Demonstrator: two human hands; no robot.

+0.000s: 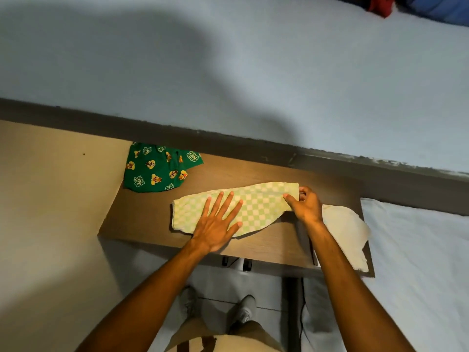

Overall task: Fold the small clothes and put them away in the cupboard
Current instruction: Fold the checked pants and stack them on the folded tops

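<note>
A small green-and-white checked garment (261, 204) lies across the middle of a wooden desk (142, 219). My left hand (218, 224) presses flat on its left half, fingers spread. My right hand (304, 204) pinches the garment's right end between thumb and fingers. A dark green garment with a cartoon print (157, 168) lies at the back left of the desk. A cream cloth (345, 232) lies at the desk's right end, partly under my right forearm.
A light wall rises behind the desk. A white surface (418, 250) adjoins the desk on the right. A tan panel (50, 186) stands to the left. My legs and grey shoes (241, 311) show below the desk's front edge.
</note>
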